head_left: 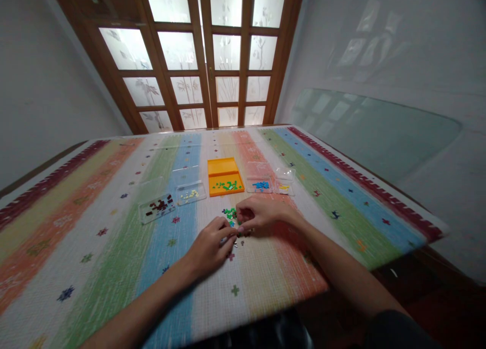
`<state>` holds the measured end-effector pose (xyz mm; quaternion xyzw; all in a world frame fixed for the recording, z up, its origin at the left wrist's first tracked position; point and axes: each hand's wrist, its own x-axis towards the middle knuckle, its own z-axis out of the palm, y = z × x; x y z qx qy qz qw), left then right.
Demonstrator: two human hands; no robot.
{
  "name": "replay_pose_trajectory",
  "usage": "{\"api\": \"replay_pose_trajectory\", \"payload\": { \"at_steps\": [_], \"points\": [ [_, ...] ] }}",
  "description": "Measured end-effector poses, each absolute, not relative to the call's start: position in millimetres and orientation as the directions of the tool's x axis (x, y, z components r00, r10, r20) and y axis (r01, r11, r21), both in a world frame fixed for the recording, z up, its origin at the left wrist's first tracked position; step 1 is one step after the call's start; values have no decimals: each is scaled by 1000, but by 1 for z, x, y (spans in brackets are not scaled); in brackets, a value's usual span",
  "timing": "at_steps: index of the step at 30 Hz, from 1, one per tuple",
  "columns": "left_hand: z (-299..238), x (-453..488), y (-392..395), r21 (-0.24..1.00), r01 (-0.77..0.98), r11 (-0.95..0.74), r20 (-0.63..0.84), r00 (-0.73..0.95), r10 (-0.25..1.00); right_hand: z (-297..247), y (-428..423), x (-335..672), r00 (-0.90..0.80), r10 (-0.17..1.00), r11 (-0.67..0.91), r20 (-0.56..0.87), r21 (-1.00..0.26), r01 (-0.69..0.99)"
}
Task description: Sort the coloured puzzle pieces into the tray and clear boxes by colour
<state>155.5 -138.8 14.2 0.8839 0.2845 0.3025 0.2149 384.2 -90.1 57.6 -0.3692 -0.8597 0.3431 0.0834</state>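
A small heap of tiny coloured pieces (230,215), mostly green with some blue, lies on the striped tablecloth (114,227). My right hand (257,215) rests right beside the heap with its fingers curled in a pinch at the pieces. My left hand (210,245) lies just below and left of the heap, fingers bent and fingertips meeting those of the right hand. What either hand pinches is too small to name.
A row of small boxes stands beyond the heap: a clear one with dark pieces (156,207), a clear one with pale pieces (190,193), an orange one with green pieces (225,177), a clear one with blue pieces (259,185), a clear one with yellow pieces (284,183). Glass-paned wooden doors stand behind the table.
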Motion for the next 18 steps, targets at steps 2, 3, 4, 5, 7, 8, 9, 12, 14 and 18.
{"api": "replay_pose_trajectory", "payload": {
  "at_steps": [2,3,4,5,7,8,9,12,14,18],
  "points": [
    [13,156,-138,542,377,-751,414,659,628,56,-91,381,-725,678,496,-123,-652,574],
    [13,155,-137,535,379,-755,413,662,626,55,-91,381,-729,670,489,-141,-655,576],
    [13,155,-137,528,382,-759,412,666,622,55,-90,381,-731,664,482,-158,-657,580],
    [13,155,-136,520,383,-763,412,670,617,55,-90,381,-729,663,476,-171,-654,587],
    [13,154,-136,511,382,-770,414,675,610,56,-90,384,-716,674,472,-183,-640,607],
    [13,154,-136,508,380,-773,417,676,607,58,-90,385,-708,682,472,-181,-632,615],
    [13,154,-136,505,376,-777,421,678,602,60,-90,386,-701,691,473,-176,-623,623],
    [12,153,-136,491,364,-791,422,695,582,65,-91,388,-676,719,475,-161,-597,647],
    [12,154,-135,484,365,-795,413,707,575,67,-92,387,-667,728,479,-156,-581,658],
    [12,154,-135,482,374,-793,415,699,582,68,-92,386,-664,731,485,-158,-565,668]
  ]
}}
